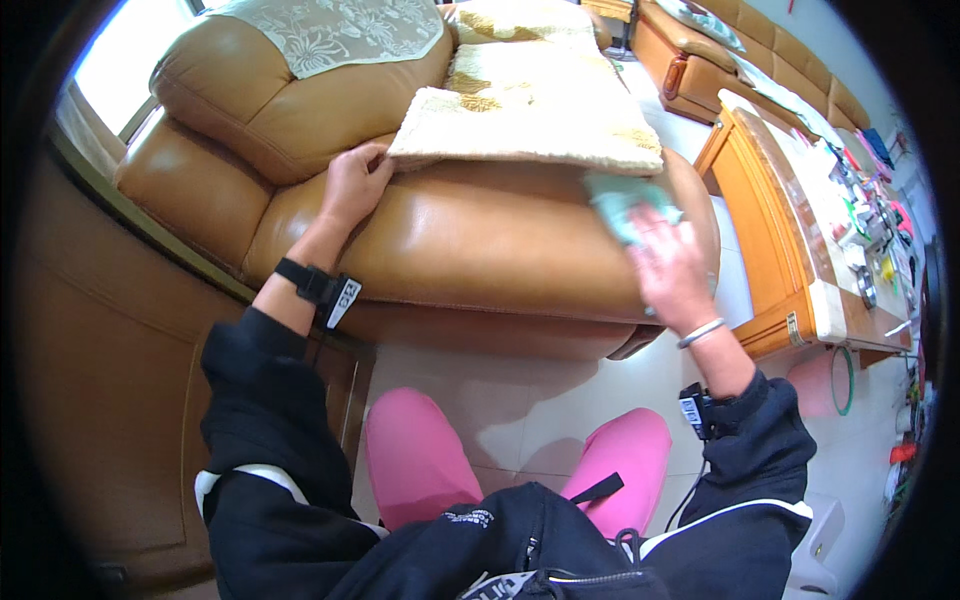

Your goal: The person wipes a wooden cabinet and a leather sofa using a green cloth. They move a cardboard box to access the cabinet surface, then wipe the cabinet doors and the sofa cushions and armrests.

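My left hand (357, 184) pinches the near left corner of a cream, fluffy seat cover (525, 112) with tan patches, which lies on a brown leather sofa (480, 240). The cover's near edge is a little off the leather at the front. My right hand (671, 262), slightly blurred, presses a light green cloth (626, 202) on the sofa seat, below the cover's near right corner. The fingers lie over the cloth's lower part.
A wooden table (772, 247) loaded with many small items stands to the right, with a pink bin (817, 382) below it. Left is a brown wooden panel (112, 360). A lace cloth (352, 30) covers the sofa back. Another leather sofa (697, 82) stands behind, at the upper right.
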Available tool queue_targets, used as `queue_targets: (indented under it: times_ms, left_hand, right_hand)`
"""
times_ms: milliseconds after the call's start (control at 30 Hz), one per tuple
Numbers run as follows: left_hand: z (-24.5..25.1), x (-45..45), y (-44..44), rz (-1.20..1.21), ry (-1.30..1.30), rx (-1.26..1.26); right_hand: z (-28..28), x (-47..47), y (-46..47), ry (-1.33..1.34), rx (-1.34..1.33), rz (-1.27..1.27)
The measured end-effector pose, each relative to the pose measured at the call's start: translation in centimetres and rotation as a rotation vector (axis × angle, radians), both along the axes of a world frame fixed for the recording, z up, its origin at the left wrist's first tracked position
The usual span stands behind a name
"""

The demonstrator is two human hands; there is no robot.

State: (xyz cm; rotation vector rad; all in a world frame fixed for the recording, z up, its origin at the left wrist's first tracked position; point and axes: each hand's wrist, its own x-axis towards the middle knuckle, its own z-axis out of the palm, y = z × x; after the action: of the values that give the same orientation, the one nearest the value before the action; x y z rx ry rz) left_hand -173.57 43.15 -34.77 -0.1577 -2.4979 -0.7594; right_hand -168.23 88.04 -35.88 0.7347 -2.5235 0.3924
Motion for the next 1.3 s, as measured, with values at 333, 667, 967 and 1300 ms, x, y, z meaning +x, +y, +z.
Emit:
queue_targets:
  times_ms: [333, 667, 967, 1300]
  left_hand:
    - [-2.1, -0.4, -0.7, -0.268, 0.015, 0.542]
    - [10.4, -11.7, 1.7, -0.316, -0.384, 0.666]
    - [8.7, -16.6, 4.7, -0.076, -0.167, 0.320]
    - [-0.5, 5.8, -2.0, 0.014, -0.166, -0.067]
  right_hand:
    - [0.8, -1.4, -10.8, -0.109, 0.013, 0.535]
    - [-0.6, -1.4, -7.1, 0.019, -0.072, 0.540]
    - [-1.1, -1.8, -6.5, 0.059, -0.123, 0.524]
    - [-0.8, -7.0, -1.0, -0.115, -0.019, 0.223]
